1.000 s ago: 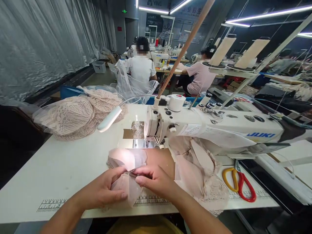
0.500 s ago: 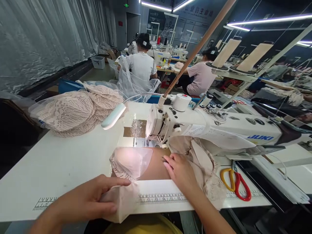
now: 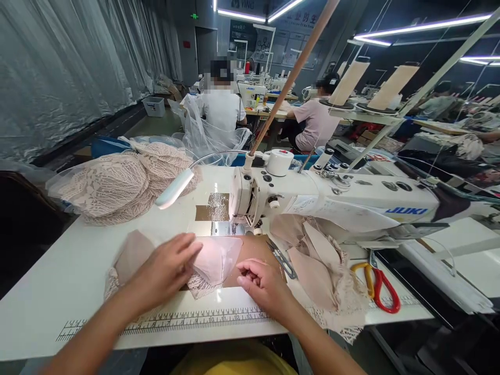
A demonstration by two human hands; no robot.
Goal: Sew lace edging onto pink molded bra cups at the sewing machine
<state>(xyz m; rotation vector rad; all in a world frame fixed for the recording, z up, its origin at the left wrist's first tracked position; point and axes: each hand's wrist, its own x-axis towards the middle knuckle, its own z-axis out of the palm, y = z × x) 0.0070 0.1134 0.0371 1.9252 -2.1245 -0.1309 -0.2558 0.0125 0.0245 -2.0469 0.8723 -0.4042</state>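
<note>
A pale bra cup piece (image 3: 213, 260) with a lace lower edge lies in front of the sewing machine's needle area. My left hand (image 3: 166, 271) is over its left side, fingers stretched out and slightly bent, with no grip visible. Under and beside that wrist rests another beige lace-edged piece (image 3: 133, 255). My right hand (image 3: 263, 289) is just right of the cup, its fingers curled in with nothing seen in them. Thread snips (image 3: 283, 260) lie on the brown plate (image 3: 253, 247) beyond the right hand.
The sewing machine (image 3: 289, 192) stands behind the work, with a lamp (image 3: 174, 190) to its left. Lace cups (image 3: 113, 182) are piled at the left. Beige pieces (image 3: 316, 276) and red-and-yellow-handled scissors (image 3: 383, 291) lie at the right. A printed ruler (image 3: 195, 323) runs along the front edge.
The beige piece that my left hand held near the front edge now lies to the left. That hand has moved up to the cup. The right hand has let go of the snips and drawn left.
</note>
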